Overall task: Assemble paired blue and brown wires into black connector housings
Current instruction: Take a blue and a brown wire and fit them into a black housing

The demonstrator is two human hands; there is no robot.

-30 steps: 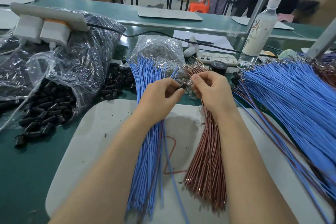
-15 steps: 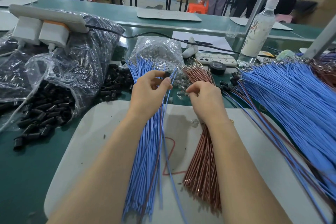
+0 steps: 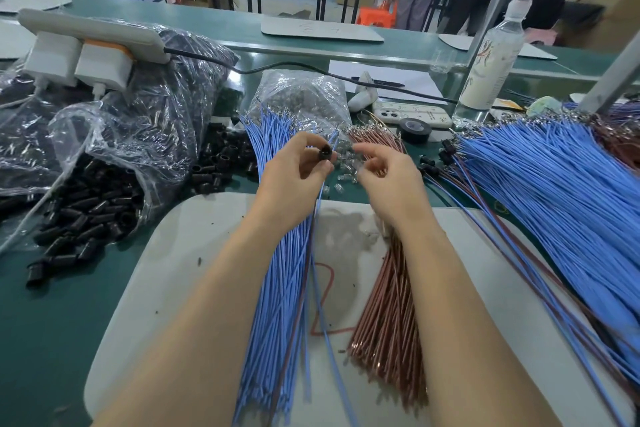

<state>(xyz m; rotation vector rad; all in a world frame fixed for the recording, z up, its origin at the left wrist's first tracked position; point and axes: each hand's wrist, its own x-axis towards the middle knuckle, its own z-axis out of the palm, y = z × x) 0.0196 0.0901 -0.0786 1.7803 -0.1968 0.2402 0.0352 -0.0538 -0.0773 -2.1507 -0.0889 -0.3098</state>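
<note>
My left hand [image 3: 294, 170] pinches a small black connector housing [image 3: 323, 153] between thumb and fingers, with a blue wire running down from it. My right hand [image 3: 384, 177] hovers just right of it over small clear parts [image 3: 346, 166], fingers loosely curled; whether it holds anything I cannot tell. A bundle of blue wires [image 3: 280, 288] lies under my left forearm. A bundle of brown wires [image 3: 388, 329] lies under my right forearm. Both rest on a grey mat [image 3: 180, 270].
Loose black housings [image 3: 221, 159] lie left of the wires, more spilling from a plastic bag [image 3: 90, 211]. Finished blue and brown assemblies [image 3: 554, 204] fan out at the right. A phone [image 3: 412, 114], tape roll [image 3: 415, 128] and bottle [image 3: 491, 59] stand behind.
My hands were joined at the housing, then separated. My left hand now holds the housing up, and my right hand has moved down over the clear parts.
</note>
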